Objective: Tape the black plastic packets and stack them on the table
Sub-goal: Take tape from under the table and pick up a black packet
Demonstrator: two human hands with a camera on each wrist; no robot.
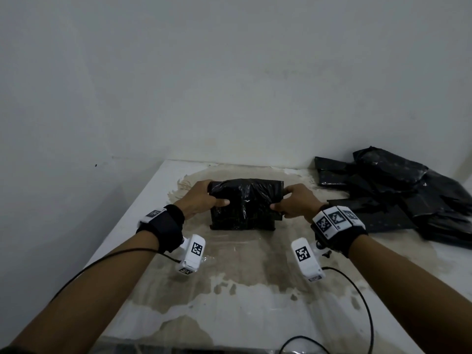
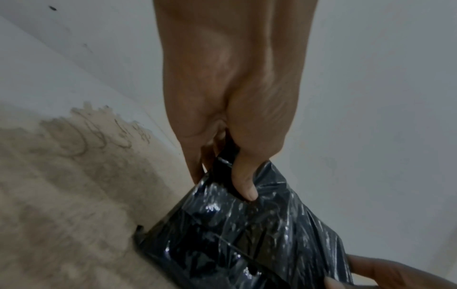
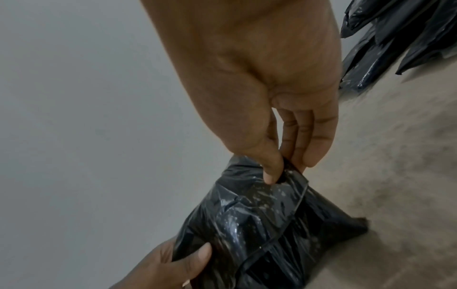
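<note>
**Both hands hold one packet at its ends, near the wall**

Step in hand, as I judge it: folding or positioning one black packet (image 1: 244, 204) before the tape, or setting it down. I see no tape roll in any view, so I cannot say if this packet is taped already; some shiny film on its surface may be tape, not sure.

The packet is in the middle of the table (image 1: 255, 315), toward the far edge and the wall (image 1: 229, 72). Its near bottom edge seems to touch the table top, while the far part looks lifted a bit.

Left hand (image 1: 201, 200) grasps the packet's left end: thumb (image 2: 243, 181) lies on top of the plastic, other fingers go round the edge. Right hand (image 1: 297, 201) grasps the right end the same way: thumb (image 3: 270, 168) pinches the plastic from above, the fingers (image 3: 314, 136) are behind the corner. So the packet is between both hands, w/ the plastic stretched betw. the two thumbs.

A heap of other black packets (image 1: 398, 192) lies at the right, well apart from the hands, loose and not stacked.

Next move, I think, needs one hand free to fetch tape while the other keeps the fold closed. Thin plastic may spring open if released.
</note>
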